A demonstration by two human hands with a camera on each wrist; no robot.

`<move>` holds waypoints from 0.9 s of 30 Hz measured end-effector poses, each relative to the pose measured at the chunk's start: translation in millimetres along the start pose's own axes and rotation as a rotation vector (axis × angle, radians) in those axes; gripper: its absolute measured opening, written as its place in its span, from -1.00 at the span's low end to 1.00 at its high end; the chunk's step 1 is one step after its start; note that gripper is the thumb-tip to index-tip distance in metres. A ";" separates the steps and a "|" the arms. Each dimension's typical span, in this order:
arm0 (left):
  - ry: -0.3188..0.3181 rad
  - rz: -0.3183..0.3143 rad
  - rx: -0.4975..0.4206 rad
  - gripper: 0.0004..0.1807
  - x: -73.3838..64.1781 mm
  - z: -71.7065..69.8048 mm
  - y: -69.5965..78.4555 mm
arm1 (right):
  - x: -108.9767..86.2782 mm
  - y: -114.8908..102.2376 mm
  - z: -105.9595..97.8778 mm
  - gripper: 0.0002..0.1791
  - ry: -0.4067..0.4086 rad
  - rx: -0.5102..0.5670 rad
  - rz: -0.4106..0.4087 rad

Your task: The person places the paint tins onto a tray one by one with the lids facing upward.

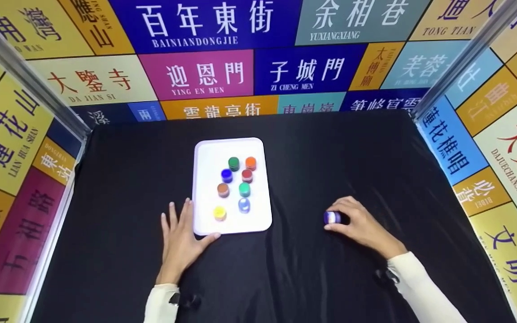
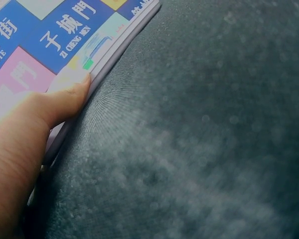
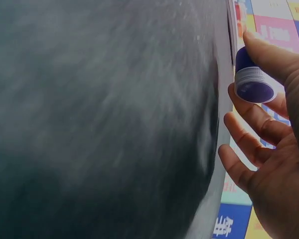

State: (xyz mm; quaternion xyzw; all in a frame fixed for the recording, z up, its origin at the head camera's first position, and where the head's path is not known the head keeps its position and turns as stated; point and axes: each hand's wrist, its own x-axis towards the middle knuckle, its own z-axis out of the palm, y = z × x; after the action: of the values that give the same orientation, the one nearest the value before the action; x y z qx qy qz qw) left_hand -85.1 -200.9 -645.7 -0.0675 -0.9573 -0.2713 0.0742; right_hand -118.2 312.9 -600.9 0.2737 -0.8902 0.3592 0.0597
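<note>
My right hand [image 1: 359, 222] pinches a small purple paint pot [image 1: 331, 217] between thumb and fingers, over the black cloth right of the tray. In the right wrist view the same paint pot [image 3: 254, 82] shows a pale label band, with the lower fingers loosely bent beside it. My left hand [image 1: 182, 244] lies at the near left corner of a white tray [image 1: 204, 157], fingers extended along its left side and thumb at its near edge. On the tray stand several paint pots, among them a yellow one [image 1: 219, 213], a light blue one [image 1: 244, 205] and a brown one [image 1: 223, 190].
Black cloth [image 1: 303, 269] covers the table. Farther back on the tray are green [image 1: 234, 163], orange [image 1: 251, 163], blue [image 1: 226, 175], dark red [image 1: 247, 175] and teal [image 1: 244, 189] pots. Panels with printed signs [image 1: 195, 74] enclose the back and both sides, with metal posts at the corners.
</note>
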 end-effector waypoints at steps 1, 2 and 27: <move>-0.001 -0.001 0.002 0.36 0.2 -0.1 0.1 | 3.3 -1.6 1.9 -0.55 -0.009 0.002 -0.002; -0.002 -0.002 0.004 0.37 0.6 -0.1 -0.1 | 6.5 -3.2 3.8 -0.55 -0.018 0.005 -0.004; -0.015 -0.018 0.000 0.38 0.5 -0.7 0.8 | 80.7 -42.6 51.1 -0.54 -0.154 -0.055 -0.112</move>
State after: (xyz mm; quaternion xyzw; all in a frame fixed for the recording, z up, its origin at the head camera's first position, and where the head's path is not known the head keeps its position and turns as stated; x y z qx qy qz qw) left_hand -85.4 -200.6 -644.7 -0.0607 -0.9584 -0.2714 0.0646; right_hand -159.0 217.5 -588.1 0.3481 -0.8850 0.3087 0.0184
